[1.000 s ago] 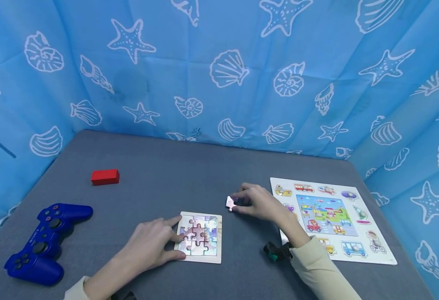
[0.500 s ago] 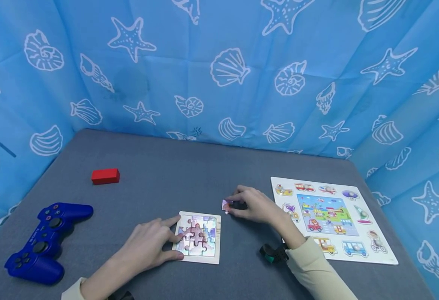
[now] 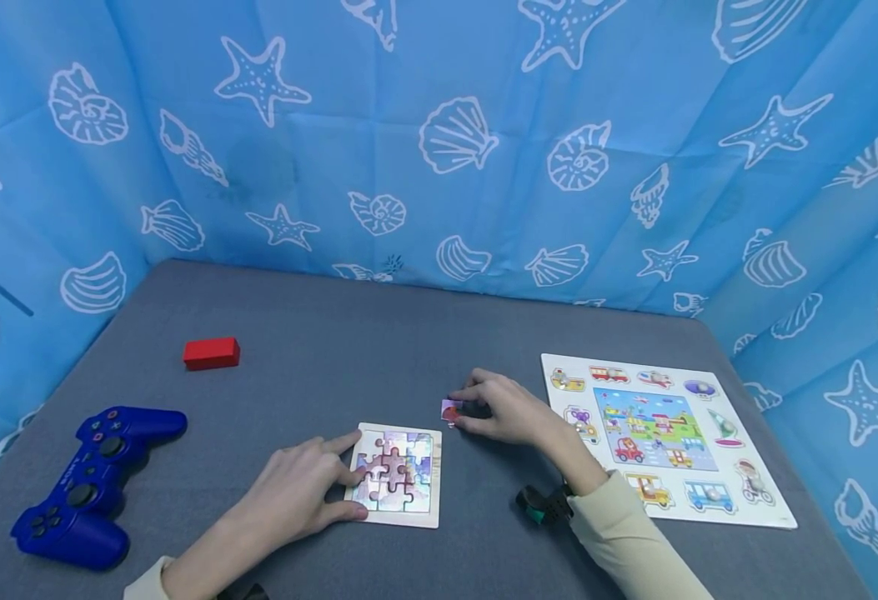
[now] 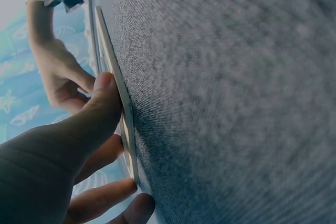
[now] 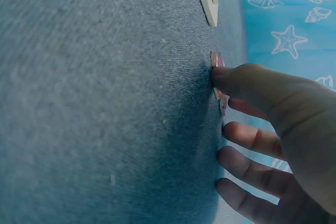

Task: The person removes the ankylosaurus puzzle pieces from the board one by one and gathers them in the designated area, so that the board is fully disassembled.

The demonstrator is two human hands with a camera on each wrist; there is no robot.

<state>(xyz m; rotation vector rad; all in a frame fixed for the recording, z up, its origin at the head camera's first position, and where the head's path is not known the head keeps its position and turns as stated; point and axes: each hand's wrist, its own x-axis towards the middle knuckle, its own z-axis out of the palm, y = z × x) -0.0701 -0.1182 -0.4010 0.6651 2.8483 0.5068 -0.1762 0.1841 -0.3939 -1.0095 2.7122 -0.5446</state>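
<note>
A small square jigsaw puzzle (image 3: 396, 475) in a pale wooden frame lies on the grey table. My left hand (image 3: 299, 482) rests on its left side with fingers spread, the thumb pressing the frame in the left wrist view and another fingertip on the pieces. Past the frame's upper right corner, my right hand (image 3: 502, 408) pinches a loose jigsaw piece (image 3: 449, 410), pink and red on top, between thumb and index finger. The right wrist view has this piece (image 5: 216, 57) low over the cloth, partly hidden by the thumb (image 5: 226, 80); the other fingers touch down beside it.
A larger picture board (image 3: 772, 504) with vehicle pieces lies to the right, beside the right forearm. On the left are a blue game controller (image 3: 93, 487) and a red block (image 3: 211, 353). A blue shell-patterned curtain (image 3: 408, 167) stands behind the grey table (image 3: 348, 342).
The right hand has moved slightly left toward the framed puzzle, and the pinched piece has turned from a tilted pose to lie more squarely. The left hand keeps its place on the frame.
</note>
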